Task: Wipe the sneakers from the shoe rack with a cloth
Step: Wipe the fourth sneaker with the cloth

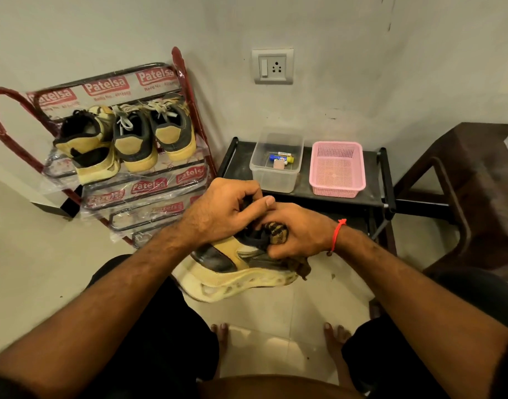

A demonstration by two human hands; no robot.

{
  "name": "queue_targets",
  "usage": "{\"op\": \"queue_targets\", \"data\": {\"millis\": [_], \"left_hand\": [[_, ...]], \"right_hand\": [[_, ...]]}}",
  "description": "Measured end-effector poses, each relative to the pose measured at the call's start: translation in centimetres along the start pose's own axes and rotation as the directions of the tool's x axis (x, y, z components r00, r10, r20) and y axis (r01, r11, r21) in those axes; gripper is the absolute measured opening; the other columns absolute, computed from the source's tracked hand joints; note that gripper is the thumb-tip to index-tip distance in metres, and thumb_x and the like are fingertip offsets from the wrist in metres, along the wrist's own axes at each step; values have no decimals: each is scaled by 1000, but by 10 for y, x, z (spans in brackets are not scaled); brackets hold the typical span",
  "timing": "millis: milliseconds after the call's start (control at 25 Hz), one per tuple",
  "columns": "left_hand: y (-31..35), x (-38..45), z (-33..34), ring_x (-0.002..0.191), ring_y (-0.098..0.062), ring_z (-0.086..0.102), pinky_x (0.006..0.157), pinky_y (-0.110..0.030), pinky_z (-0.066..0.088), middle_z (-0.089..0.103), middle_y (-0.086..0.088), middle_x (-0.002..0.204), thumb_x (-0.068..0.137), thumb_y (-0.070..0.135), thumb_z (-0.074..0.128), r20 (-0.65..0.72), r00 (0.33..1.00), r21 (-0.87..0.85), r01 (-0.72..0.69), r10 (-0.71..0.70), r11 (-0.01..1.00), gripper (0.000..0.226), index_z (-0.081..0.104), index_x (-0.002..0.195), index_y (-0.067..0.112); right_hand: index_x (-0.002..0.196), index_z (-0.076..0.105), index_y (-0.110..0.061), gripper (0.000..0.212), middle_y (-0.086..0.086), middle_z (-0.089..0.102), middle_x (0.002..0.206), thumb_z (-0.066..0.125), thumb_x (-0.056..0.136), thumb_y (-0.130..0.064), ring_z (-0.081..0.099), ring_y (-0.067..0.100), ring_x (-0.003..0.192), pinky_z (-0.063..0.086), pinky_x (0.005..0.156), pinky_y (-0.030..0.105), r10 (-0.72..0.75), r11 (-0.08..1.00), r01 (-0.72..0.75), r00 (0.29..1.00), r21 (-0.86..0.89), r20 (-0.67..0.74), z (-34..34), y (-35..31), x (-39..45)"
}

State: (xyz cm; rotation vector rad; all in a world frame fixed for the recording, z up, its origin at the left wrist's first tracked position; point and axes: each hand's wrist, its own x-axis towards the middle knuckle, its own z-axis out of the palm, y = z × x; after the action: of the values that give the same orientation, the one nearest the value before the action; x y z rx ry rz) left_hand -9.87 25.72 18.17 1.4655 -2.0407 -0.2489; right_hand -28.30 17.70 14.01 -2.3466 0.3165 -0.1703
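Both forearms reach fwd over the knees to a yellow-and-black sneaker (pixel 235 272) held above the floor, long axis running left-right, sole toward the camera. Left hand (pixel 226 210) grips the shoe's collar from above; right hand (pixel 298 234) clutches a patterned cloth (pixel 278 233) against the upper, just beside the left hand. Likely next wipe runs along that axis w/ the right hand. Three more sneakers (pixel 126 139) wait on the red shoe rack (pixel 186 82), well apart.

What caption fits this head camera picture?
Both hands grip a yellow sneaker, the right hand wiping with a cloth.
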Motion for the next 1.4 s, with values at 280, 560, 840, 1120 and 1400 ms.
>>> {"op": "queue_targets", "data": {"millis": [280, 560, 840, 1120, 1400], "left_hand": [[0, -21, -28, 102, 4, 47, 87, -4, 26, 61, 13, 99, 93, 65, 53, 482, 875, 30, 26, -37, 999, 43, 66, 105, 26], [15, -16, 6, 75, -12, 63, 63, -35, 54, 65, 4, 80, 94, 59, 58, 142, 901, 38, 408, -409, 912, 35, 61, 89, 25], [-20, -29, 48, 124, -23, 61, 110, -49, 43, 62, -5, 139, 90, 64, 60, 353, 553, -746, 654, -754, 130, 66, 50, 140, 22], [-19, -12, 60, 98, -18, 64, 78, -40, 51, 68, -2, 103, 101, 48, 48, 165, 671, -746, 565, -723, 354, 19, 55, 102, 31], [-15, -10, 61, 77, -8, 56, 66, -32, 50, 57, -6, 86, 106, 34, 47, 88, 787, -741, 462, -611, 488, 17, 46, 107, 17]], "right_hand": [[99, 71, -17, 33, 1, 56, 113, 68, 72, -35, 57, 11, 104, 49, 93, 26, -14, 997, -3, 972, -74, -233, -42, 12, -18], [131, 56, -28, 53, 3, 65, 113, 63, 81, -14, 64, 15, 103, 54, 97, 30, 224, 962, -93, 810, 258, -542, -66, 5, -24], [140, 48, -28, 64, -3, 58, 124, 73, 85, -5, 64, 9, 110, 54, 95, 26, 322, 865, -141, 891, 481, -318, -64, -11, -33], [146, 44, -15, 58, 3, 48, 149, 56, 90, -11, 41, 16, 141, 26, 121, 38, 105, 935, -228, 910, -273, -402, 22, -12, 7], [135, 55, -9, 46, 7, 62, 132, 52, 90, -16, 56, 16, 124, 43, 108, 34, 156, 961, -265, 756, -80, -636, 9, 4, 30]]}}
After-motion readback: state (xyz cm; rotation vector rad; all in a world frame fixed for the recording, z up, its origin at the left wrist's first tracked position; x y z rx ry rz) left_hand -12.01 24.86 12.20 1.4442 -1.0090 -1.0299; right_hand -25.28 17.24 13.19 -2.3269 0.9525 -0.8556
